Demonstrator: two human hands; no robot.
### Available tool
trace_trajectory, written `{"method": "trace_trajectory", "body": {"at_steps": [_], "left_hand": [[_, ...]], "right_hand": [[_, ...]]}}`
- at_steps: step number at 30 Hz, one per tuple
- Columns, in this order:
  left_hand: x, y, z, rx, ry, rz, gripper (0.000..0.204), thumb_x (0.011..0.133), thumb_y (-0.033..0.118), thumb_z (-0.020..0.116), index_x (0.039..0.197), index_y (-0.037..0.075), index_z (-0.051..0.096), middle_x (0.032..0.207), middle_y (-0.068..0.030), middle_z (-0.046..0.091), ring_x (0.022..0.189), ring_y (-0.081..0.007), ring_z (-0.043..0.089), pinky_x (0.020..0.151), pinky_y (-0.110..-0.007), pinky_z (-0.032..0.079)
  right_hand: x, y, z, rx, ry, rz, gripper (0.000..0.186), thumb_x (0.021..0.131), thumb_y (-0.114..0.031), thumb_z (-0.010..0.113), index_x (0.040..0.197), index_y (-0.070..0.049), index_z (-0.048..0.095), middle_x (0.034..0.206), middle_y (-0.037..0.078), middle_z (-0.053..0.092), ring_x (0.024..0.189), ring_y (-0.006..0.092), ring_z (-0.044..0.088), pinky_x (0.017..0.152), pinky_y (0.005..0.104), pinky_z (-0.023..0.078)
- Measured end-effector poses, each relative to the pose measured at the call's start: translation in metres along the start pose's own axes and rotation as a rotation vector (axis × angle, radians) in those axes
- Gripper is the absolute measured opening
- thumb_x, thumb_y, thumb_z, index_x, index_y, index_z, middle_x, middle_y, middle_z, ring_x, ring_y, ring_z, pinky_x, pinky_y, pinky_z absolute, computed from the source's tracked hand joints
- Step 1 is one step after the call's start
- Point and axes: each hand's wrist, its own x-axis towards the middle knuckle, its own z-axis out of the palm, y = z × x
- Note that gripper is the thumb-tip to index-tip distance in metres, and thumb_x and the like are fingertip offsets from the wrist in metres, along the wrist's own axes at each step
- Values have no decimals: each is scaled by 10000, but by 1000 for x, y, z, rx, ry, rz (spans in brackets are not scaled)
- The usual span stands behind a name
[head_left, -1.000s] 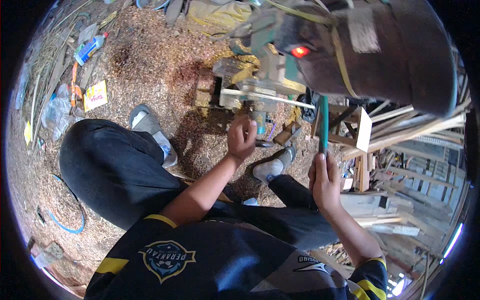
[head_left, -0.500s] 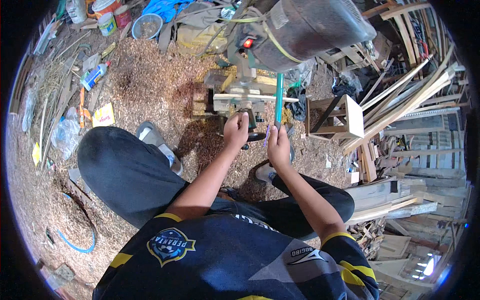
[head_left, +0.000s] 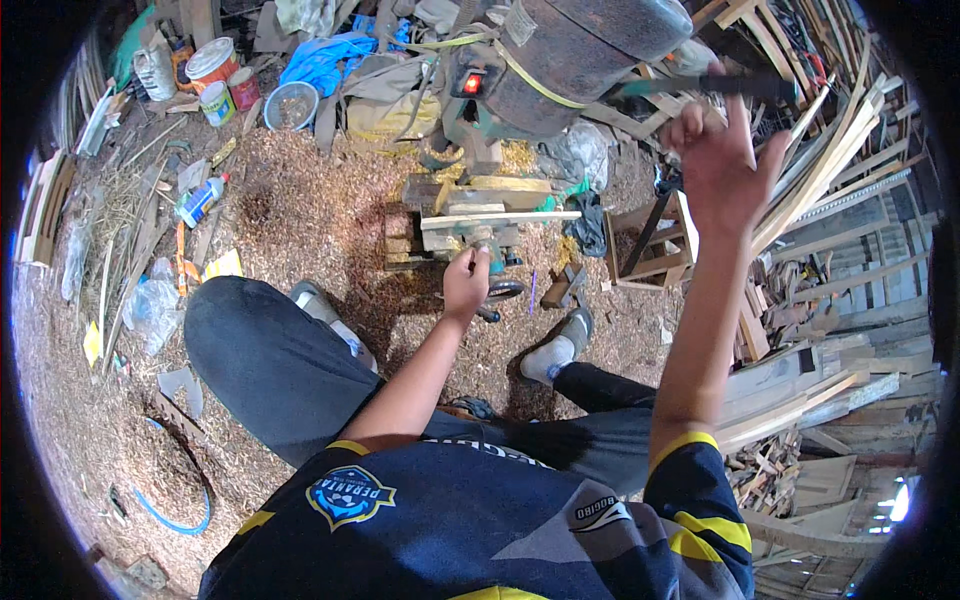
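My left hand point(head_left: 466, 286) is closed at the near side of a metal vise point(head_left: 510, 238), thumb pointing away from me; what its fingers grip is hidden. Beside it is a dark handwheel point(head_left: 505, 290). A pale wooden strip point(head_left: 500, 219) lies across the vise. Above stands a large rusty machine point(head_left: 600, 45) with a glowing red switch point(head_left: 473, 84) and a yellow band. My right hand point(head_left: 722, 160) is raised to the machine's right, its fingers spread. Just beyond the fingertips, a lever point(head_left: 755, 86) with a dark grip is blurred.
Wood shavings cover the floor. A wooden box frame point(head_left: 650, 250) and a small wood block point(head_left: 565, 287) lie right of the vise. Long boards point(head_left: 830, 160) lean at the right. Back left are tubs point(head_left: 210, 62), a blue basin point(head_left: 291, 105) and a blue-white bottle point(head_left: 202, 200).
My right hand has let go of the green lever and moved up and right, fingers opening. The lever has swung up from pointing toward me to pointing right. My left hand stays by the vise.
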Motion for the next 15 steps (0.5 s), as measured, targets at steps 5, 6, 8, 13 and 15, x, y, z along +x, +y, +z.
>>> {"method": "trace_trajectory", "body": {"at_steps": [5,6,8,13,15], "left_hand": [[-2,-10,1,25,26,-41,385,1057,342,595,912,-11,648,788,-21,581,782,-115,506,733,-306,434],[-1,-14,5,-22,75,-7,371,1035,294,608,825,-8,561,718,-56,498,712,-132,454,668,-333,405],[-1,-15,5,-64,124,-3,393,1014,244,621,744,-8,487,647,-92,412,646,-147,402,604,-362,373],[-2,12,9,3,24,18,432,1074,271,565,744,22,440,692,-6,375,681,-107,358,612,-321,324],[0,6,4,37,59,17,441,1072,259,555,731,23,404,668,-26,331,666,-119,336,596,-344,305]], "right_hand": [[101,32,2,-420,428,6,454,1126,-389,405,1320,-10,562,933,57,612,818,163,533,797,340,453],[108,36,-5,-622,336,-79,407,1108,-355,456,1350,-42,553,1112,49,613,988,170,557,896,371,465],[123,51,-7,-817,240,-160,381,1090,-322,507,1379,-75,544,1291,41,614,1159,178,581,996,402,478],[170,76,-66,-383,52,-317,438,1052,-382,581,1315,-35,634,1239,43,701,1128,183,652,976,344,492],[185,72,-36,-208,309,-23,425,1030,-316,619,1362,-51,618,1273,51,699,1145,211,655,986,392,500]]}}
